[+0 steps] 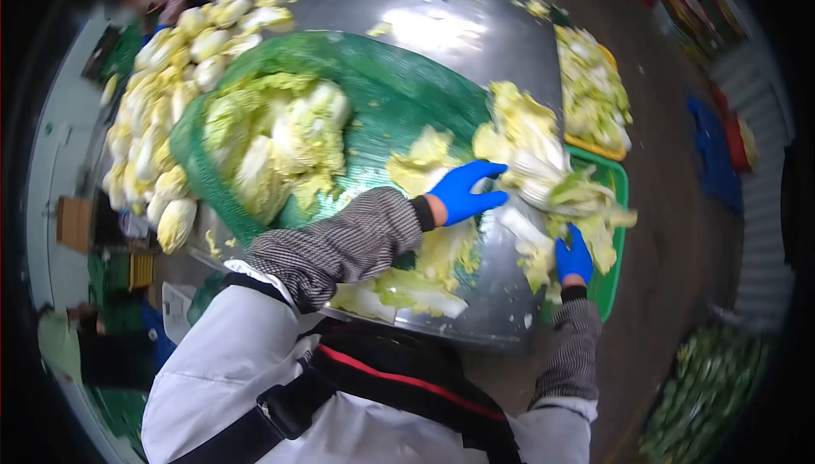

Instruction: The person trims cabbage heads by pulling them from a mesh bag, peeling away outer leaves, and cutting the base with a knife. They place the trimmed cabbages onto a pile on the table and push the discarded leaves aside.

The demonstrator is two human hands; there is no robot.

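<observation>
Nearest the camera is the person's white apron with a black strap (399, 379) across it, at the near edge of the steel worktop (475, 31). Along the worktop's far left edge lies a pile of whole cabbages (161, 124); beside it a green net sack (399, 82) holds more heads. The left hand (463, 192), in a blue glove, lies with fingers spread on a loose cabbage (535, 158) at the right edge. The right hand (575, 258) grips that cabbage's lower leaves from beneath. Trimmed leaves (424, 269) litter the near edge. A green crate (613, 235) stands just beside the right edge.
</observation>
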